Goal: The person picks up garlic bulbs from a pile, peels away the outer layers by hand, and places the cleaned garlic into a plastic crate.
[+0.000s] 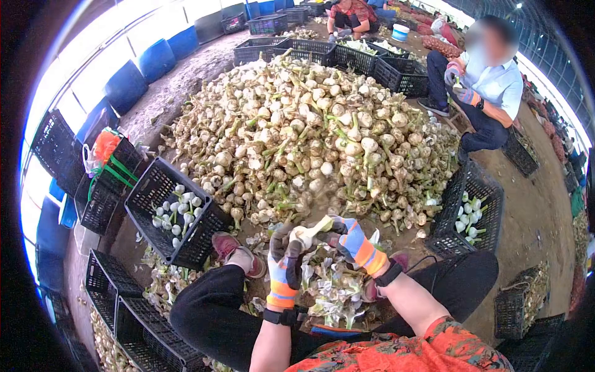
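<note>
One huge mound of unpeeled, dirt-streaked garlic bulbs with green stalks [310, 130] fills the frame's centre. Left of centre, a black slatted plastic crate [204, 239] holds a scatter of cleaned white bulbs; a matching black crate at right [489, 214] holds only a few. Bottom centre, the left hand [284, 260] and right hand [354, 240], both in striped grey work gloves, close their fingers around one pale garlic bulb [305, 234] above heaped papery skins [328, 288].
</note>
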Demonstrator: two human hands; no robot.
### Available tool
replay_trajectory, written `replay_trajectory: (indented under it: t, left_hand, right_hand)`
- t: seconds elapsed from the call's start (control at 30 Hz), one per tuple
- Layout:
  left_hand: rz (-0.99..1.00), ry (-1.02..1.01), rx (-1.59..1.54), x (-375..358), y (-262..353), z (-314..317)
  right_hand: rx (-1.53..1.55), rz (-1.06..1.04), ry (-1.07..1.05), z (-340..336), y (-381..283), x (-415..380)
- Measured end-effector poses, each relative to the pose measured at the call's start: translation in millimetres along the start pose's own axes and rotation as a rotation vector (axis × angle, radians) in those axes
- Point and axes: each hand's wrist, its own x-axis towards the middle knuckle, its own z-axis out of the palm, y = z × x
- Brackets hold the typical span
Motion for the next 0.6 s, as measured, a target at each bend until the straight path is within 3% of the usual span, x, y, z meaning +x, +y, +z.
replay_trajectory:
  t: [0.1, 0.17, 0.2, 0.23, 0.27, 0.3, 0.37, 0.4, 0.43, 0.5, 0.53, 0.6]
  left_hand:
    - [-0.15, 0.024, -0.131, 1.3, -1.8, -4.6]
    - [-0.243, 0.032, -0.199, 2.1, -1.7, -3.6]
    - [-0.129, -0.007, -0.024, 3.9, -10.4, -3.9]
    - [0.047, -0.068, 0.226, 5.6, -16.7, -6.6]
    - [-0.099, -0.041, 0.114, 2.6, -20.1, -12.9]
    - [-0.242, -0.013, 0.001, 1.0, -9.8, -8.9]
    - [-0.28, -0.017, -0.03, 1.1, 3.3, -3.1]
    - [-0.313, -0.023, -0.06, 2.8, 6.5, -2.4]
    - [-0.312, -0.021, -0.059, 3.9, -5.8, -10.8]
    - [-0.066, -0.066, 0.23, 8.5, -28.1, -23.2]
    - [-0.051, -0.111, 0.276, 7.5, -25.0, -24.4]
    - [-0.076, -0.148, 0.246, 3.9, -15.5, -20.3]
  right_hand:
    - [0.145, -0.02, 0.1, 2.2, -5.8, -11.2]
    - [-0.424, -0.227, 0.12, -0.5, 0.3, -6.8]
    - [-0.425, -0.226, 0.12, -0.4, 3.1, -5.7]
    - [-0.395, -0.083, 0.14, 0.1, 6.4, -5.9]
    - [-0.363, 0.061, 0.158, 0.0, 9.6, -6.9]
    - [-0.362, 0.064, 0.158, -1.9, 6.6, -7.5]
    - [0.22, 0.054, -0.023, -7.2, -4.8, -6.6]
    - [0.004, -0.005, 0.115, -4.5, 0.8, -9.1]
    - [0.006, -0.004, 0.113, -1.6, -1.4, -6.9]
    - [-0.358, -0.05, -0.034, 1.4, -5.2, -4.2]
    - [-0.206, -0.024, 0.186, 4.1, -2.9, -0.7]
    - [-0.041, -0.106, 0.371, -20.9, 7.6, 7.0]
